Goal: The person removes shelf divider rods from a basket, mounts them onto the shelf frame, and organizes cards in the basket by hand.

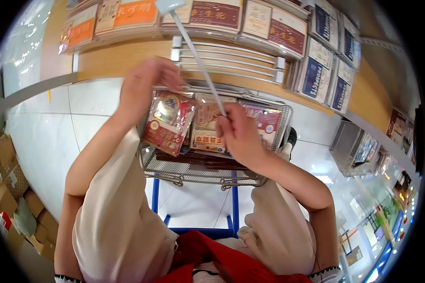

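Note:
My right hand point(240, 134) is closed around the lower end of a white metal rod point(196, 54), which slants up and left to a square white tip above the shelf. It looks like a display hook. My left hand point(148, 85) is at the left back corner of a wire basket point(189, 175), with its fingers stretched out, slightly blurred and holding nothing visible. Below it in the basket lies a clear-wrapped red packet point(167, 122). Beside that are tan packets point(208, 127) and more pinkish-red packets point(269, 120), partly covered by my right hand.
Several similar white rods point(226, 59) lie on the wooden shelf point(104, 63). Behind them stand orange boxes point(132, 15) and maroon boxes point(288, 33), with blue-and-white boxes point(316, 70) to the right. A blue stool frame point(234, 203) is under the basket. Cardboard boxes point(9, 165) are piled at left.

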`<state>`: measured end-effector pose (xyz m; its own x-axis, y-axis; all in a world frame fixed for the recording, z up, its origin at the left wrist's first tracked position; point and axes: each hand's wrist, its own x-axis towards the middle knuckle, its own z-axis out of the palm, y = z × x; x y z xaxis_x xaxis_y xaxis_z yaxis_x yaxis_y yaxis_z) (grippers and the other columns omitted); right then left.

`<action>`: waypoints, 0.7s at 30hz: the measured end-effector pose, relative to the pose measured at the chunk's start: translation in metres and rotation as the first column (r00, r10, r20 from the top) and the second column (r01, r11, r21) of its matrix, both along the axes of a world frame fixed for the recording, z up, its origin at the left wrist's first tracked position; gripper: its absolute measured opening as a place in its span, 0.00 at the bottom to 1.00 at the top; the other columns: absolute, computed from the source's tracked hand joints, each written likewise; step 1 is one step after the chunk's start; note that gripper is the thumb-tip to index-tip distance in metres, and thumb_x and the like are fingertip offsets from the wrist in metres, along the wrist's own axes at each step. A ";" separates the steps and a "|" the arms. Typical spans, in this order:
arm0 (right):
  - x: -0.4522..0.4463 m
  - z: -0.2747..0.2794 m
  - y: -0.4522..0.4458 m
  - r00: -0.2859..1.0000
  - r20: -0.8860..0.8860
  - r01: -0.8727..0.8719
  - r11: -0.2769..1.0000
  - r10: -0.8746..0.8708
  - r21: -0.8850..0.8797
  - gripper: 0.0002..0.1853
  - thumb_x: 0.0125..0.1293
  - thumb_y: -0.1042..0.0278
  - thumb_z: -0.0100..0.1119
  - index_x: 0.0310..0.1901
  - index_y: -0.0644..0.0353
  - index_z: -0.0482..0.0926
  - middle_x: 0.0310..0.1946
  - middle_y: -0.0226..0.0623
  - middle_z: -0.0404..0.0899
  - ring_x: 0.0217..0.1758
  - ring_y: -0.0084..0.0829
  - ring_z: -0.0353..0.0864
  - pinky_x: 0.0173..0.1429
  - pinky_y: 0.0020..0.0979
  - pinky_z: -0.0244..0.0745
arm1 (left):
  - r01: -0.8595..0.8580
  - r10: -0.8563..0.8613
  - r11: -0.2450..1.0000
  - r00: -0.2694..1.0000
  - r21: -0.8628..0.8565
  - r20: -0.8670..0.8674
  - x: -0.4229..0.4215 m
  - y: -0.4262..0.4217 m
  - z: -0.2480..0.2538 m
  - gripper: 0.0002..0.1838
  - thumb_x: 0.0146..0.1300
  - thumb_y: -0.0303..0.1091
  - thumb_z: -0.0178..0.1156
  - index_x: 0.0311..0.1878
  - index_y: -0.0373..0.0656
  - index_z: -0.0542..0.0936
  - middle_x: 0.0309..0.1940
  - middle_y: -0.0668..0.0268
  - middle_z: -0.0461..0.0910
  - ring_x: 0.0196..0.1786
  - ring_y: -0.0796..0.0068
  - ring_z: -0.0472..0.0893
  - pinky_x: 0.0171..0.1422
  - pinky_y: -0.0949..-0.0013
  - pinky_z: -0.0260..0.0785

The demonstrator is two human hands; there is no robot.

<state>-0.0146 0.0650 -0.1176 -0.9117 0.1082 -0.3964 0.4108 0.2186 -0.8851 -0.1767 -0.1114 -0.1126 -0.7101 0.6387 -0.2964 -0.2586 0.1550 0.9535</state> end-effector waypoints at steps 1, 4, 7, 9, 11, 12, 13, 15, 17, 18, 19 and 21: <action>-0.007 0.003 -0.002 1.000 0.013 0.016 0.999 -0.015 -0.036 0.10 0.65 0.72 0.51 0.46 0.61 0.67 0.23 0.45 0.76 0.26 0.50 0.78 0.29 0.45 0.70 | 0.156 -0.156 0.987 0.987 0.021 -0.038 0.012 0.017 0.004 0.23 0.74 0.44 0.38 0.52 0.31 0.72 0.42 0.55 0.80 0.44 0.68 0.80 0.51 0.66 0.72; -0.019 0.005 -0.005 0.996 0.037 0.092 0.984 -0.087 -0.150 0.09 0.65 0.72 0.52 0.45 0.61 0.67 0.21 0.45 0.76 0.26 0.50 0.78 0.29 0.46 0.68 | 0.266 -0.262 0.963 0.960 -0.035 0.098 0.036 0.046 0.008 0.14 0.73 0.29 0.41 0.56 0.34 0.68 0.49 0.59 0.76 0.50 0.73 0.77 0.54 0.71 0.70; -0.014 -0.007 0.002 0.999 -0.015 -0.033 0.999 0.032 -0.018 0.09 0.65 0.72 0.52 0.44 0.62 0.67 0.24 0.46 0.76 0.27 0.48 0.78 0.30 0.43 0.70 | 0.225 -0.216 0.973 0.964 -0.044 0.158 0.042 0.045 -0.006 0.13 0.73 0.29 0.40 0.54 0.35 0.69 0.43 0.62 0.77 0.45 0.76 0.78 0.51 0.75 0.70; -0.011 -0.005 0.015 0.975 -0.173 -0.103 0.972 0.141 0.212 0.11 0.64 0.72 0.54 0.46 0.63 0.67 0.27 0.45 0.77 0.27 0.43 0.79 0.30 0.39 0.71 | 0.172 -0.159 0.984 0.962 -0.040 0.224 0.039 0.042 -0.004 0.13 0.74 0.30 0.39 0.54 0.36 0.69 0.36 0.65 0.76 0.40 0.79 0.77 0.47 0.76 0.70; -0.013 0.007 0.030 0.973 -0.209 -0.037 0.958 0.100 0.285 0.15 0.63 0.74 0.55 0.50 0.63 0.66 0.34 0.43 0.77 0.29 0.36 0.80 0.32 0.33 0.72 | 0.108 -0.090 0.993 0.952 -0.045 0.292 0.027 0.037 0.004 0.13 0.74 0.31 0.39 0.53 0.36 0.69 0.30 0.69 0.73 0.34 0.82 0.75 0.43 0.77 0.70; -0.017 0.016 0.037 0.985 -0.174 0.046 0.968 -0.003 0.246 0.18 0.62 0.75 0.56 0.52 0.63 0.65 0.39 0.42 0.77 0.30 0.31 0.79 0.33 0.30 0.73 | 0.115 -0.080 0.984 0.969 -0.137 0.235 0.020 0.036 0.009 0.14 0.74 0.31 0.38 0.53 0.37 0.71 0.24 0.72 0.66 0.27 0.84 0.70 0.36 0.79 0.65; -0.021 0.015 0.044 0.950 -0.292 0.169 0.966 -0.107 0.194 0.21 0.61 0.77 0.57 0.55 0.62 0.64 0.44 0.39 0.75 0.32 0.27 0.78 0.35 0.28 0.73 | 0.156 -0.132 0.970 0.982 -0.187 0.137 0.014 0.033 0.013 0.14 0.74 0.30 0.39 0.53 0.38 0.72 0.23 0.73 0.65 0.27 0.84 0.69 0.35 0.79 0.63; -0.033 0.012 0.056 0.846 -0.448 0.355 0.932 -0.291 0.066 0.26 0.60 0.79 0.57 0.60 0.60 0.62 0.51 0.36 0.72 0.34 0.22 0.75 0.37 0.25 0.74 | 0.220 -0.247 0.929 0.968 -0.299 -0.055 0.004 0.026 0.019 0.14 0.73 0.28 0.39 0.53 0.39 0.74 0.22 0.73 0.64 0.26 0.84 0.67 0.33 0.80 0.59; -0.046 0.015 0.064 0.803 -0.468 0.393 0.918 -0.369 -0.049 0.29 0.59 0.81 0.56 0.63 0.60 0.61 0.54 0.35 0.70 0.35 0.20 0.74 0.39 0.24 0.74 | 0.235 -0.347 0.897 0.899 -0.374 -0.266 -0.002 0.018 0.026 0.17 0.65 0.19 0.43 0.54 0.40 0.74 0.22 0.67 0.65 0.26 0.75 0.67 0.35 0.75 0.61; -0.052 0.021 0.067 0.814 -0.450 0.365 0.926 -0.368 -0.096 0.30 0.59 0.81 0.56 0.63 0.60 0.61 0.53 0.35 0.71 0.35 0.20 0.74 0.40 0.24 0.74 | 0.244 -0.396 0.890 0.835 -0.386 -0.383 -0.006 0.011 0.022 0.19 0.63 0.17 0.43 0.54 0.40 0.74 0.22 0.65 0.65 0.26 0.72 0.68 0.36 0.73 0.62; -0.056 0.023 0.070 0.825 -0.431 0.337 0.931 -0.365 -0.144 0.30 0.58 0.81 0.56 0.63 0.60 0.61 0.53 0.35 0.72 0.35 0.20 0.74 0.40 0.24 0.75 | 0.252 -0.439 0.881 0.753 -0.400 -0.491 -0.011 0.005 0.020 0.21 0.60 0.15 0.44 0.55 0.40 0.74 0.23 0.63 0.66 0.26 0.69 0.68 0.36 0.72 0.63; -0.060 0.018 0.072 0.912 -0.368 0.192 0.981 -0.180 -0.005 0.27 0.56 0.81 0.58 0.59 0.60 0.67 0.42 0.37 0.76 0.33 0.23 0.75 0.40 0.25 0.74 | 0.267 -0.460 0.872 0.735 -0.410 -0.499 -0.019 -0.006 0.017 0.24 0.55 0.12 0.45 0.55 0.40 0.74 0.25 0.59 0.67 0.30 0.62 0.69 0.40 0.68 0.65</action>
